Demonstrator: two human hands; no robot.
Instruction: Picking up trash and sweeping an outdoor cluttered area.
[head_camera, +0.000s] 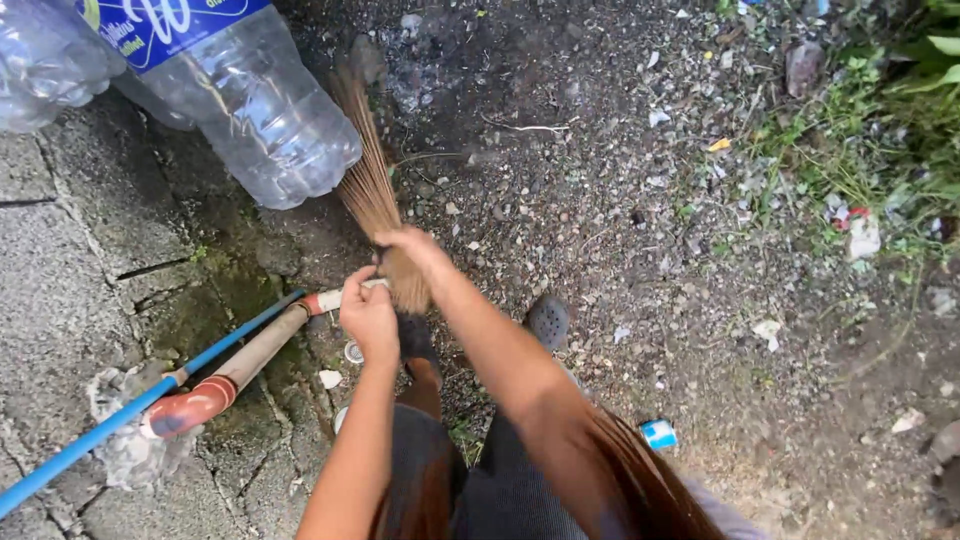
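A bundle of thin brown broom sticks (368, 185) points up and away from me over dark gravel. My right hand (410, 245) is closed around the bundle near its lower end. My left hand (368, 318) grips something pale at the end of a brown wooden handle (255, 350) just below the bundle. A blue pole (120, 420) lies alongside that handle. Two clear plastic bottles (255, 105) with a blue label hang close to the camera at the upper left.
Cracked, mossy concrete paving (60, 290) lies on the left, with crumpled plastic (125, 450) on it. Gravel with litter (660, 432) fills the middle, and weeds (900, 110) grow at the right. My dark shoes (548, 320) stand below the hands.
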